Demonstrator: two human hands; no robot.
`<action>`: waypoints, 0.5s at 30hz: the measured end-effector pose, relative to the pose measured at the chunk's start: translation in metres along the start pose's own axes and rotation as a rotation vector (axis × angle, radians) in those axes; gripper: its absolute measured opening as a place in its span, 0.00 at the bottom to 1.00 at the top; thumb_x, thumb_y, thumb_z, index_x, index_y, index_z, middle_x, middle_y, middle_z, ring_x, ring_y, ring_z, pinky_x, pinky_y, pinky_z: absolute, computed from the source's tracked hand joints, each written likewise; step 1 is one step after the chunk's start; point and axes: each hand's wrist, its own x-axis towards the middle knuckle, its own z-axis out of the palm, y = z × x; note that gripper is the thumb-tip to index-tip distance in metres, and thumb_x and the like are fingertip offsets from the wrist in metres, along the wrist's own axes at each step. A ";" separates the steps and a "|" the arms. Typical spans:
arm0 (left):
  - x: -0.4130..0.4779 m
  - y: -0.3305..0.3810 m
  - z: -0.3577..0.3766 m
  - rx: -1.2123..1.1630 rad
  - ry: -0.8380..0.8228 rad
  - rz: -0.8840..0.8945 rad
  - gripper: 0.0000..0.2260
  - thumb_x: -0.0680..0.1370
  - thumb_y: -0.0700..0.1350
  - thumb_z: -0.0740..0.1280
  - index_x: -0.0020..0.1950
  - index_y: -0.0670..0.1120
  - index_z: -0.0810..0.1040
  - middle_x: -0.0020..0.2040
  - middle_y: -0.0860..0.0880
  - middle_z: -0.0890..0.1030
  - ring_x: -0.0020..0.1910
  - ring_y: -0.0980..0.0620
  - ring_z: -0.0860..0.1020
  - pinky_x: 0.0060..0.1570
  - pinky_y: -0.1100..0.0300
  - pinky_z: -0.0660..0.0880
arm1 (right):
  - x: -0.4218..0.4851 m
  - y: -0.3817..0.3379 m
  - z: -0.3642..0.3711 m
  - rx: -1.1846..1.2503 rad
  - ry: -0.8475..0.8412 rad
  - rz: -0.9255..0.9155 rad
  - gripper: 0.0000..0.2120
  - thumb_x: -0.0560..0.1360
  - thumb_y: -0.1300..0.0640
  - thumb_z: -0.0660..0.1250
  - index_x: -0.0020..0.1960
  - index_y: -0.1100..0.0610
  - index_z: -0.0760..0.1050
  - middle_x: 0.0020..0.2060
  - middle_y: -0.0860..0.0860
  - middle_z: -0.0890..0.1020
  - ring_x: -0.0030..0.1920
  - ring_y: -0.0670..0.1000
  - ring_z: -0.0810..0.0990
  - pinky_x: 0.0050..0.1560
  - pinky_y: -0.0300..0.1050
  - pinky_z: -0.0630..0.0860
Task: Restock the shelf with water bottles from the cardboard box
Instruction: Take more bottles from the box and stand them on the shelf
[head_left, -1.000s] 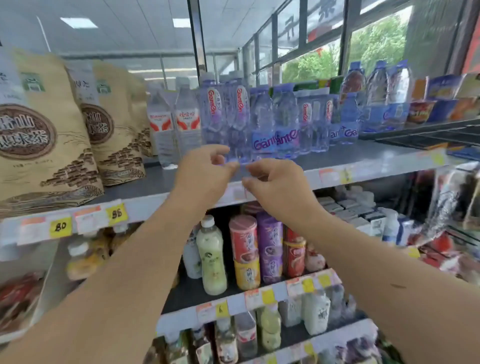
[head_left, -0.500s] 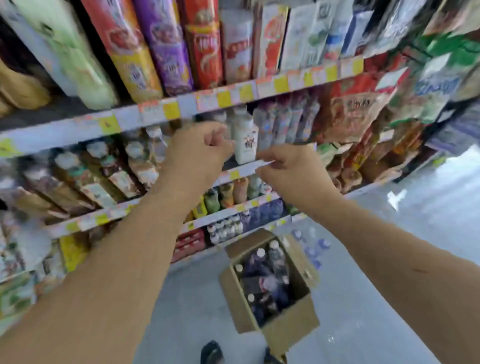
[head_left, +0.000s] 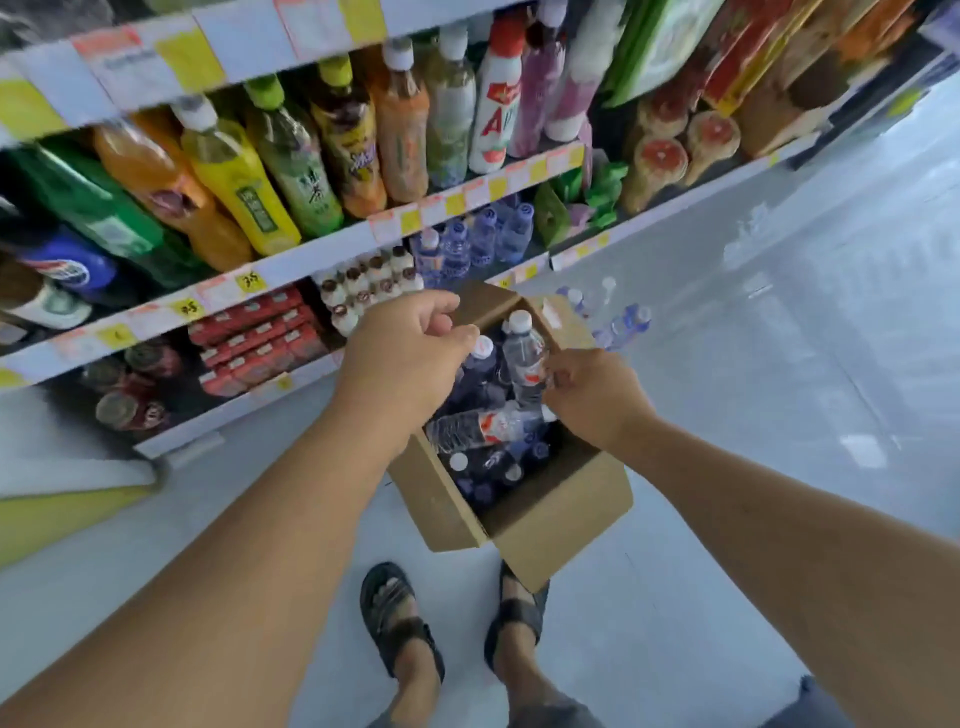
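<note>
Head view, looking down past both forearms. Left hand hovers over the open cardboard box, fingers loosely curled with nothing visible in them; a white-capped bottle stands just beyond its fingertips. Right hand is at the side of an upright clear bottle, fingertips touching or nearly touching it; whether they have closed on it cannot be told. Just below both hands a second clear bottle lies on its side across the standing ones.

Likely risks:
- A hold by fingertips alone may let the smooth bottle slip back into the box.
- Lifting the upright bottle may drag the lying one beside it.
- Loose bottles on the floor, beyond the right hand, could be knocked over.

The shelf holding water bottles lies beyond the left hand.
</note>
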 end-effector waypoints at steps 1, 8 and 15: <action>0.005 -0.016 0.009 -0.001 -0.001 -0.016 0.17 0.77 0.50 0.71 0.65 0.53 0.79 0.50 0.60 0.78 0.46 0.64 0.76 0.42 0.64 0.70 | 0.012 0.011 0.018 -0.054 -0.030 0.001 0.15 0.73 0.60 0.64 0.58 0.53 0.79 0.50 0.55 0.82 0.52 0.60 0.80 0.50 0.50 0.79; 0.042 -0.106 0.054 0.021 0.008 -0.094 0.15 0.75 0.50 0.72 0.62 0.56 0.80 0.49 0.60 0.79 0.46 0.62 0.78 0.41 0.59 0.75 | 0.080 0.080 0.124 -0.121 -0.171 0.074 0.16 0.78 0.59 0.62 0.66 0.57 0.72 0.60 0.58 0.79 0.61 0.60 0.77 0.56 0.47 0.75; 0.057 -0.128 0.065 0.007 0.015 -0.123 0.15 0.75 0.50 0.72 0.61 0.57 0.80 0.47 0.59 0.80 0.42 0.61 0.79 0.38 0.60 0.74 | 0.105 0.102 0.153 0.217 -0.010 0.211 0.09 0.76 0.57 0.69 0.56 0.53 0.76 0.44 0.51 0.80 0.41 0.52 0.77 0.37 0.40 0.70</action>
